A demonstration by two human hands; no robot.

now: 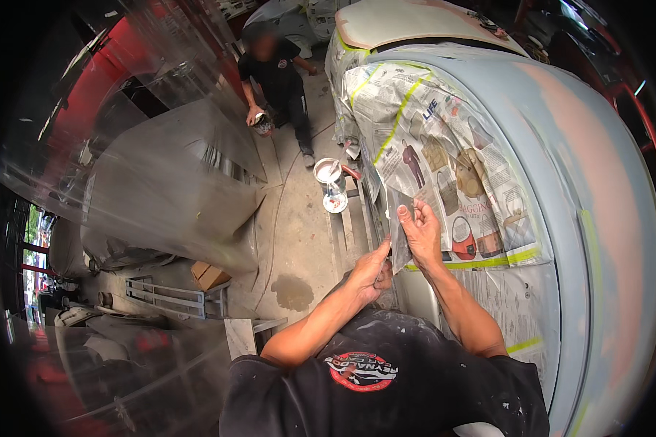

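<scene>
A thin grey sheet (401,249), which looks like sandpaper, stands on edge between my two hands in front of my chest. My left hand (372,274) pinches its near left edge, fingers curled. On the other side, the thumb and fingers of my right hand (420,227) close on its upper part. Right beyond my hands is newspaper (434,156) taped over the car's window with yellow-green tape. An open can (328,172) with a light mixture and a stick-like tool in it stands ahead, beside a smaller white-topped container (335,202).
The sanded grey-blue car body (554,182), with pinkish patches, curves along my right. Plastic sheeting (171,175) drapes a shape at left. A co-worker (277,73) holds a dark container ahead. A low metal stand (168,297), a cardboard box (210,276) and a floor hose are at left.
</scene>
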